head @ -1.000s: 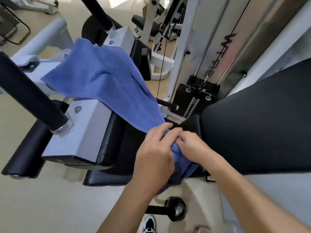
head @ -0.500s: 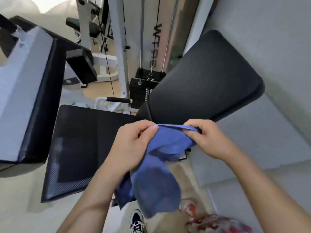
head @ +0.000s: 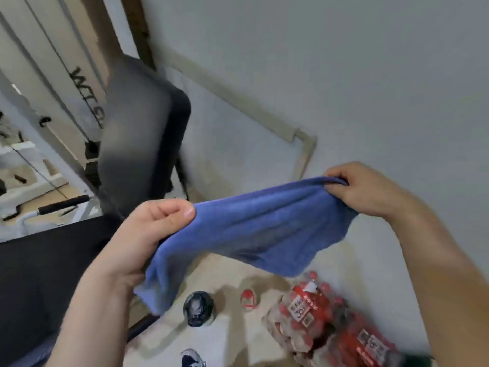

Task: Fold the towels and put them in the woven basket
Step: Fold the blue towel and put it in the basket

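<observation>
Here, towel (head: pixel 254 229) stretched in air between both hands, above floor. Left hand (head: pixel 148 231) grips left end, fingers curled round it; right hand (head: pixel 362 192) pinches far right corner. Bottle pack (head: pixel 330 321) below right, bench (head: pixel 140 144) far left.

Large black capital letters (head: pixel 86 99) run sideways down a pale machine panel (head: pixel 45 54) at the left. They seem to begin with W and T, and the rest is smeared by motion blur. At the lower right, a wrapped pack of red-capped bottles (head: pixel 333 327) carries red and white labels (head: pixel 304 309) with dark print and what looks like a small square code, all too blurred to read
</observation>
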{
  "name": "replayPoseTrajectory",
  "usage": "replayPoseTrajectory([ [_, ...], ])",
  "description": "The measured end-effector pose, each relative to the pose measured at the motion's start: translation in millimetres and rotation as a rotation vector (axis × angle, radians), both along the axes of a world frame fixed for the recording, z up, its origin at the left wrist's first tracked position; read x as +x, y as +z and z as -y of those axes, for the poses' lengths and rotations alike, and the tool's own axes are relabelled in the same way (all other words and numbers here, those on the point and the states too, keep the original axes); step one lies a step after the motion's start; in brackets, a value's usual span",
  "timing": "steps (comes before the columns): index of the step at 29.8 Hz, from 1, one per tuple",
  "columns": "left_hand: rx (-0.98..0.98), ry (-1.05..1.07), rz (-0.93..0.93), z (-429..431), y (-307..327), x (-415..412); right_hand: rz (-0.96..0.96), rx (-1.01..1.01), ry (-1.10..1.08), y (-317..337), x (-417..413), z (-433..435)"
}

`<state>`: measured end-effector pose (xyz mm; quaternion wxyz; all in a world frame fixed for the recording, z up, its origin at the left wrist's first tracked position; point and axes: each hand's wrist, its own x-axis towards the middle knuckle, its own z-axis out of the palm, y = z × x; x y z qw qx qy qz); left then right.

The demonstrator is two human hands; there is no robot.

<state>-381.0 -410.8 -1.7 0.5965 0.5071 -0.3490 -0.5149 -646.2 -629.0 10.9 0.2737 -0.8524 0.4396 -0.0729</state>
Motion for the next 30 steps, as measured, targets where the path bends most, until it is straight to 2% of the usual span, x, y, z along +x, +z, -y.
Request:
replayPoseTrajectory([
  [3,-0.001,-0.182,0.070,24.3,5.9,-49.5,-0.066,-0.223,-0.191,-7.6,-77.2,1.1],
  [5,0.026,-0.298,0.169,39.1,8.6,-82.8,-0.010,-0.348,-0.409,-9.2,-126.9,-6.5],
  [7,0.002,-0.369,0.422,51.4,10.7,-114.2,0.134,-0.443,-0.598,-5.5,-168.3,-17.3],
  [9,-0.026,-0.362,0.680,63.5,10.0,-145.5,0.219,-0.452,-0.789,0.3,-205.7,-28.7],
  [11,-0.033,-0.279,0.847,73.5,4.6,-172.9,0.265,-0.364,-0.966,4.1,-237.7,-42.3],
  [13,-0.044,-0.207,0.946,81.4,-3.3,-194.9,0.485,-0.137,-1.116,8.8,-259.3,-62.9],
  [15,-0.055,-0.210,0.972,87.5,-16.4,-213.4,0.850,0.139,-1.184,14.2,-275.7,-87.2],
  [17,-0.045,-0.244,0.981,90.2,-29.7,-230.5,1.305,0.311,-1.159,14.1,-288.1,-107.0],
  [18,-0.032,-0.266,0.952,89.5,-35.2,-238.3,1.510,0.345,-1.127,12.7,-293.1,-114.3],
  [20,0.029,-0.324,0.708,83.1,-46.1,-255.2,1.808,0.308,-1.089,12.2,-302.1,-131.0],
  [22,0.115,-0.390,0.341,76.1,-54.4,-266.9,1.941,0.262,-1.079,14.2,-304.2,-143.6],
  [24,0.201,-0.436,0.090,68.8,-58.7,-276.3,1.998,0.204,-1.096,16.1,-305.9,-158.9],
  [26,0.230,-0.473,-0.021,63.5,-56.7,-289.9,2.051,0.155,-1.119,19.8,-314.8,-175.4],
  [28,0.204,-0.536,-0.052,60.1,-50.5,-304.6,2.134,0.122,-1.114,27.5,-329.7,-191.2],
  [30,0.113,-0.723,-0.013,59.1,-42.1,-315.2,2.179,0.082,-1.114,38.4,-348.0,-206.3],
])
